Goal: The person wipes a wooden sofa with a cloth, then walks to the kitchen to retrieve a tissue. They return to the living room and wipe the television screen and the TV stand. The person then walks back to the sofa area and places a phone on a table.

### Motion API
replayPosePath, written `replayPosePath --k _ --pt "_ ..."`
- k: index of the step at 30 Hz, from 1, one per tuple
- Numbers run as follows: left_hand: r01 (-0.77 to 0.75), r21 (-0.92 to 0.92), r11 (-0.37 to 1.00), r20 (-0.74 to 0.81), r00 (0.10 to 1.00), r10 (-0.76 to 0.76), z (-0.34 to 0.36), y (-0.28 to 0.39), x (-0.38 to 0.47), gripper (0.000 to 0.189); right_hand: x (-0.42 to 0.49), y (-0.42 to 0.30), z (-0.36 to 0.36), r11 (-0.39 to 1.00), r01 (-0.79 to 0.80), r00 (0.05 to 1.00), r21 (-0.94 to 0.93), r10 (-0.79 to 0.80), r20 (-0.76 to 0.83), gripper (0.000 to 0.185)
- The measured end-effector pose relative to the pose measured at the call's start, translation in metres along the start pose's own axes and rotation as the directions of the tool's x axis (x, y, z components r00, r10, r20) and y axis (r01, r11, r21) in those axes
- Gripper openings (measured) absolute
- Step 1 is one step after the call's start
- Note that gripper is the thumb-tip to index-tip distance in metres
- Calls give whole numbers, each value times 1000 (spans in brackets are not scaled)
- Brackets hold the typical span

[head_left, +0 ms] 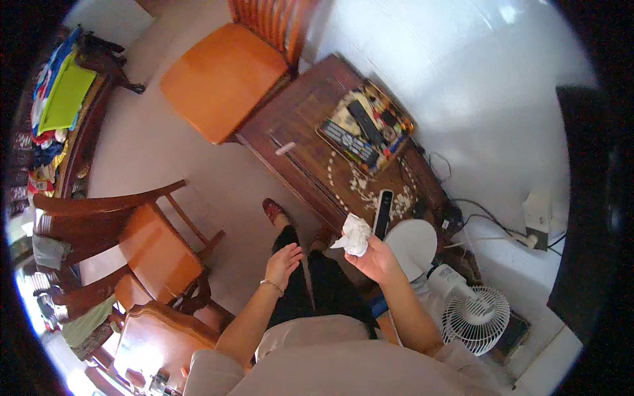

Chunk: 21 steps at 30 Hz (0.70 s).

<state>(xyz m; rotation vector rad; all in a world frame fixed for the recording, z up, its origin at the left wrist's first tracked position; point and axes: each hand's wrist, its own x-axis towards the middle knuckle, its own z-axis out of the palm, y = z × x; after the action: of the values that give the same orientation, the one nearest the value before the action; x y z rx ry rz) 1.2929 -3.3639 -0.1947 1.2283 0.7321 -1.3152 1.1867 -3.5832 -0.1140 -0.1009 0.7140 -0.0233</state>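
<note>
A crumpled white tissue [356,234] is held in the fingers of my right hand [372,260], just off the near corner of a dark wooden table [307,119]. My left hand [283,266] hangs in front of my legs with its fingers apart, and nothing is in it. A bracelet circles that wrist. Close beyond the tissue, a slim black-and-white device [383,213] lies on the table. Farther along stands a tray [413,123] of small items, with a grey remote control [349,143] and a black remote control [365,123] in it.
An orange-seated wooden chair [225,79] touches the table's far side. To the left is a wooden armchair [158,242]. At right, a white electric fan [475,317] stands near cables and a power strip [537,218]. A bench [81,143] with clothes runs along the far left.
</note>
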Motion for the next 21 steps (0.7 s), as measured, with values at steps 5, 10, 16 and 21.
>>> replayPosePath --k 5,10,16,21 --pt "-100 -250 963 85 989 125 -46 62 -43 43 38 26 101 989 -107 991 -104 114 72 38" --pt "-133 -380 916 201 954 221 -56 116 -86 43 64 57 155 938 -185 970 -293 222 98 37" --pt "-240 -425 873 309 868 389 -57 181 -139 51 102 87 214 888 -227 956 -399 282 83 33" --pt "-333 -398 855 280 843 458 -80 230 -154 51 143 100 254 851 -275 931 -447 352 97 32"
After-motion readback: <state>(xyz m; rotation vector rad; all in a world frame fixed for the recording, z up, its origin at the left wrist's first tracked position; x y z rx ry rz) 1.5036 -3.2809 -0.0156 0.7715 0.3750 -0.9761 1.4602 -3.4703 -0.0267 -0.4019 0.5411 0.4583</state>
